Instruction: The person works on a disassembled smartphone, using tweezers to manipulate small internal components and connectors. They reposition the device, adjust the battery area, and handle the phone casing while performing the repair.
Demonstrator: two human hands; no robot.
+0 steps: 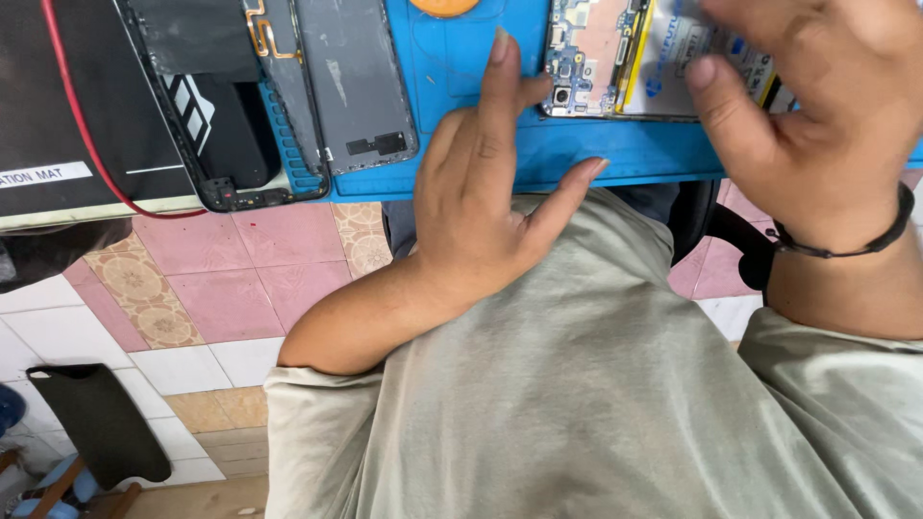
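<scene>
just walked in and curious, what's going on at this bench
A person in a grey-green shirt is working on an opened phone lying on a blue mat, its circuit board and battery exposed. The left hand rests on the mat with fingertips at the phone's lower left corner; the right hand, with a black wristband, hovers over the battery side. To the left lie a grey back cover and a black phone frame.

White rectangular label strip (43, 177) on the black mat's near-left edge. White battery sticker with blue print (673, 53), yellow-edged, inside the opened phone, partly hidden under the right hand (817, 106).
</scene>
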